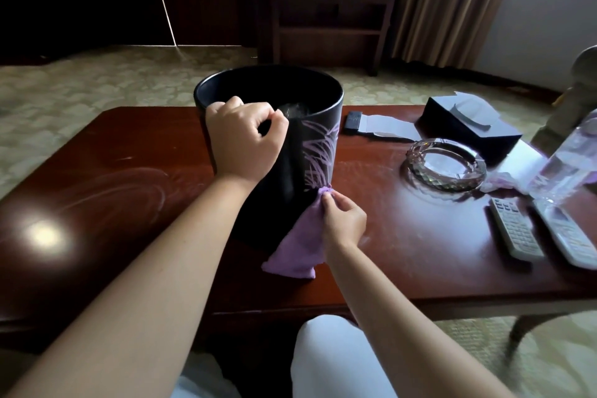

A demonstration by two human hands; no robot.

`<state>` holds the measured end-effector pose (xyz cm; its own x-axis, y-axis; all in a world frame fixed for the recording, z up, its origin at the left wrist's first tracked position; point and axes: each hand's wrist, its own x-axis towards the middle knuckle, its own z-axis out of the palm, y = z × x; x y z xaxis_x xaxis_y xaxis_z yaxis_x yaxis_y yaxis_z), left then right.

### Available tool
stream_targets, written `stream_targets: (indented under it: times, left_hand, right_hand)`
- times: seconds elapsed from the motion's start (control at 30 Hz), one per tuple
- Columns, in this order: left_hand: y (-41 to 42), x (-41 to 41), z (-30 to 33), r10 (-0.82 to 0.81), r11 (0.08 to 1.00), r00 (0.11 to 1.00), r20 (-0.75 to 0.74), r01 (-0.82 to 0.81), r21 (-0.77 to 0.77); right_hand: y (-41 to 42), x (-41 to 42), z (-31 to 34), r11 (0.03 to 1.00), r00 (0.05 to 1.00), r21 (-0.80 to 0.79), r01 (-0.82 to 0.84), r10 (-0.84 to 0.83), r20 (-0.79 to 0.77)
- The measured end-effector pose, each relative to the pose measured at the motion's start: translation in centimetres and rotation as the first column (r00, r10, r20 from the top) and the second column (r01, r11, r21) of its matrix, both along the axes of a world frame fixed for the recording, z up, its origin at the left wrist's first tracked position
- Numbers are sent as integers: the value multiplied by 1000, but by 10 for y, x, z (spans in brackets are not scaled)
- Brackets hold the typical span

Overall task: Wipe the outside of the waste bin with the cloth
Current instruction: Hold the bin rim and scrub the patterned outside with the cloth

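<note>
A: Obs. 1, left side. Where does your left hand [244, 139] sit?

B: On the near rim of the waste bin [318, 152]. Your fingers curl over the edge and clench it. The bin is black with a pale purple leaf print and stands upright on the dark red table [106, 178], left of centre.

A: Obs. 2, centre.

B: Your right hand [344, 223] pinches the purple cloth [295, 247] between thumb and fingertips, pressing its bunched top against the bin's lower outer wall. The rest of the cloth hangs down to the tabletop.

A: Obs. 3, right side.

B: A glass ashtray [444, 165] sits well apart from the bin. Behind it lies a dark tissue box [468, 126]. Nearer you, two remote controls [515, 228] lie side by side beside a clear plastic bottle [568, 161].
</note>
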<state>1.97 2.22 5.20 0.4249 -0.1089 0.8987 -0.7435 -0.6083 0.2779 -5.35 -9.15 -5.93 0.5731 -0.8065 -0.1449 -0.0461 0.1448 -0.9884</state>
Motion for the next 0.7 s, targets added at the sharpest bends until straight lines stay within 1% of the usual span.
stream_targets:
  times: [0.1,0.17,0.23,0.3,0.37,0.43,0.5,0.6,0.7]
  left_hand:
    - [-1,1,-2,14,1000,1000,14,-14,-3]
    - [1,2,-2,4,1000,1000,8,-4,1]
    - [2,0,-1,-5,1000,1000,5,5,7]
    - [2,-1,1,-8,1000,1000,5,8,10]
    - [0,-1,0,-8,1000,1000,-4,8,4]
    - [0,0,-1,-8,1000,1000,-10,8,-5]
    - [1,1,-2,-9,1000,1000,-1,9,-7]
    - [0,1,-2,-11,1000,1000,6,11,-3]
    - [0,0,-1,-12,1000,1000,9,12,0]
  right_hand:
    - [15,-11,-7,986,996,-157,-57,66,54]
    - [16,-11,-9,976,996,-214,-47,62,65]
    - [11,-6,-8,979,999,-200,-27,35,36]
    - [3,-1,-11,986,998,-164,-35,27,-49]
    - [-7,2,-16,990,990,-120,-69,53,-133]
    - [-16,4,-18,990,980,-83,-111,95,-176]
    - [-20,7,-16,990,984,-93,-109,94,-148]
    - [-15,9,-10,989,998,-137,-62,59,-24]
    - [-15,7,-13,989,997,-133,-72,67,-41]
